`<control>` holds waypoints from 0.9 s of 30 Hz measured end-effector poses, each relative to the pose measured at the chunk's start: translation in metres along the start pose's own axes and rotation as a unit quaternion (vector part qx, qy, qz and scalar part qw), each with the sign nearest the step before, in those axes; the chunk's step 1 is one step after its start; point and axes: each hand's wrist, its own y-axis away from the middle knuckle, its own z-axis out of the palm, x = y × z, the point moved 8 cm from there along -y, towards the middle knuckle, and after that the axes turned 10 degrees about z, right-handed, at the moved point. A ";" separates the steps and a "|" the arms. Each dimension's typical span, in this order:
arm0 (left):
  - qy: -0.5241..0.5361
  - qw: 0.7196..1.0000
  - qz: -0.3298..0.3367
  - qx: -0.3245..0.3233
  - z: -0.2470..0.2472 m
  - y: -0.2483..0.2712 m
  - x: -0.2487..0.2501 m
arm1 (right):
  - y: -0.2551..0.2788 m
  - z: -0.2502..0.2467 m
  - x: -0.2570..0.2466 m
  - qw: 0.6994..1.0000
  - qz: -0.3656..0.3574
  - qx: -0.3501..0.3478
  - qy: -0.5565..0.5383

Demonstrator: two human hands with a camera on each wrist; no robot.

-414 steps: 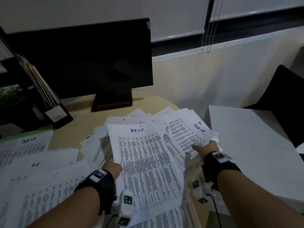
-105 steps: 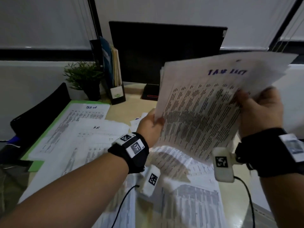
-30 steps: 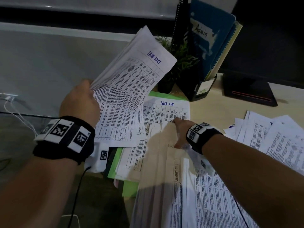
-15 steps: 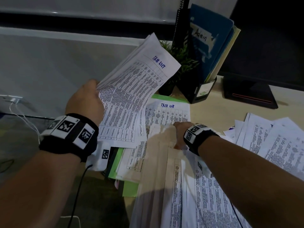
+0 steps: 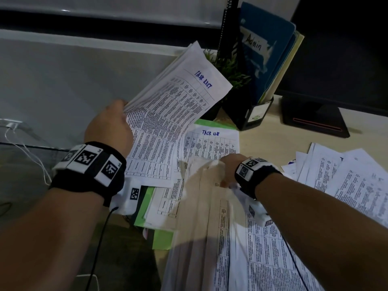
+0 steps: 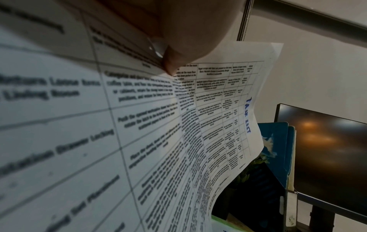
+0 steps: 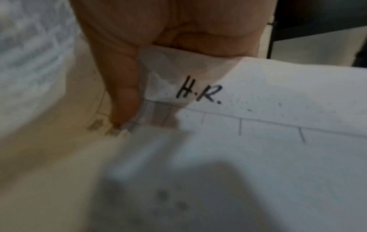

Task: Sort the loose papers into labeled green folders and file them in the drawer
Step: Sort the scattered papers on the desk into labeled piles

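2 hands (image 5: pixel 109 127) (image 5: pixel 227 164) grip our thin printed sheets: left lifts a fanned stack (image 5: pixel 168 114), right pinches "H.R." pages (image 7: pixel 258 97).

matt printed paper sheets (image 5: pixel 168 114), pale wood-look desk (image 5: pixel 262 143)

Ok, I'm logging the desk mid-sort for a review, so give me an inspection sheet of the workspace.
Surface: pale wooden desk, largely under paper.
Job's things: Task List stack held up; Task List sheet lying on green folder; H.R. sheets lifted at their edge.
Clutter: loose papers at right.
Grippers: left hand grips the stack; right hand pinches the H.R. sheets.
Cables: black wire from left wrist; white wire off the desk.
Surroundings: blue Admin folder, plant, monitor base.
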 end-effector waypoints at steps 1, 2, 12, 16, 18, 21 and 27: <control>0.001 1.000 0.000 0.002 -0.001 0.000 0.000 | 0.001 -0.003 0.002 1.000 -0.002 0.002 -0.014; 0.004 1.000 -0.002 0.004 -0.003 0.000 0.000 | 0.005 -0.007 0.006 0.999 0.000 0.008 -0.036; 0.113 0.988 -0.088 -0.051 0.012 -0.004 0.000 | 0.066 -0.028 0.047 0.976 -0.021 0.096 -0.193; 0.138 0.971 -0.124 -0.148 0.061 0.013 -0.002 | 0.080 -0.032 0.055 0.964 -0.032 0.117 -0.237; 0.127 0.961 -0.134 -0.205 0.090 0.026 -0.005 | 0.085 -0.033 0.059 0.960 -0.037 0.121 -0.249; 0.100 0.943 -0.143 -0.283 0.131 0.050 -0.004 | 0.090 -0.035 0.062 0.959 -0.040 0.128 -0.248; 0.068 0.917 -0.197 -0.341 0.173 0.073 -0.014 | 0.082 -0.033 0.050 0.972 -0.036 0.102 -0.207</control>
